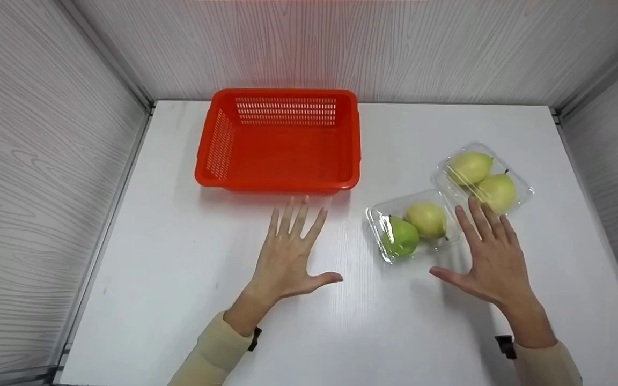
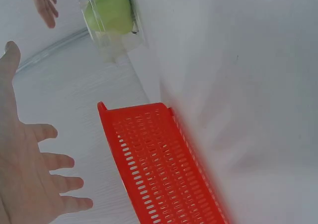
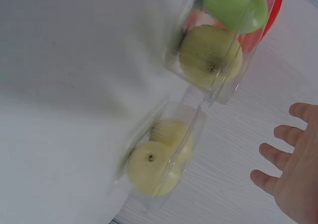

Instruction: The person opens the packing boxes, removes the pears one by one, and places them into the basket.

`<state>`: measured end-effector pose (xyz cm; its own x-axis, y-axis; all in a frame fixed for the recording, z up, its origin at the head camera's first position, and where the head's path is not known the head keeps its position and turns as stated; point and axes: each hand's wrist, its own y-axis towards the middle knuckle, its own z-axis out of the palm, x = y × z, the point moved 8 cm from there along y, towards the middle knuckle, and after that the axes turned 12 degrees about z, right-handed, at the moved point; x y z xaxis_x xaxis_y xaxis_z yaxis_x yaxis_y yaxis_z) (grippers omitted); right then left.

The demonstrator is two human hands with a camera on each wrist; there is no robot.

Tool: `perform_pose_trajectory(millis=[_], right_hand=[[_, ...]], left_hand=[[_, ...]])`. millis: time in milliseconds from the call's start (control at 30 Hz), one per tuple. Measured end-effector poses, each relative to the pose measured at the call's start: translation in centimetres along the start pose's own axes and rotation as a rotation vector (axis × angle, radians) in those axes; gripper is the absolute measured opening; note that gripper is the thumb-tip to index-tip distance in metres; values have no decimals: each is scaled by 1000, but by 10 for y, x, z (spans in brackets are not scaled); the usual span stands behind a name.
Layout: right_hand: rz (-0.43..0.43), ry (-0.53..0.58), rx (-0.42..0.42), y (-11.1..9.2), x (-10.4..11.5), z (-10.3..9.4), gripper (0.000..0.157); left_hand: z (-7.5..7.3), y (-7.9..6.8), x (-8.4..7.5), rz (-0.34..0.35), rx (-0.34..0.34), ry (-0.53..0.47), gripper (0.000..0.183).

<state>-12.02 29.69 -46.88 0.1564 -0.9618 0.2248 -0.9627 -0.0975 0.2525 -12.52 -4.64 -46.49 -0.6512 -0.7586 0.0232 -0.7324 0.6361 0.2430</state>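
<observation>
My left hand is spread with straight fingers above the table, just in front of the red plastic basket, and holds nothing. To the right, my right hand is likewise spread and holds nothing. Nearest to it lies a clear plastic clamshell box with a green pear and a yellowish pear inside. A second clear clamshell box sits behind, turned at an angle, with two yellowish pears; the fingertips overlap its near edge in the head view. The right wrist view shows that hand apart from both boxes.
The basket has slotted walls and a bare floor; it stands near the back wall. White table surface surrounds the things. Grained panels rise on the left and right.
</observation>
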Motion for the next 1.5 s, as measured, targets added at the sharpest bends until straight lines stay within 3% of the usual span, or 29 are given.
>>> perform_pose_trajectory(millis=[233,533,967,1233,1500], right_hand=[[-8,15,10,5,-15,11,122],[-4,11,68,12,-33,30,123],[-14,-26,130,23,-41,43,120],[-10,-21,141,26,-45,48,119],[-12,-2,121,26,-44,50,118]], left_hand=[[14,12,-12,25,24,-25,118],[45,32,-25,37,101,-70,116],[77,61,-44,76,169,-115,115],[86,72,-49,83,212,-136,116],[87,76,-50,88,211,-126,113]])
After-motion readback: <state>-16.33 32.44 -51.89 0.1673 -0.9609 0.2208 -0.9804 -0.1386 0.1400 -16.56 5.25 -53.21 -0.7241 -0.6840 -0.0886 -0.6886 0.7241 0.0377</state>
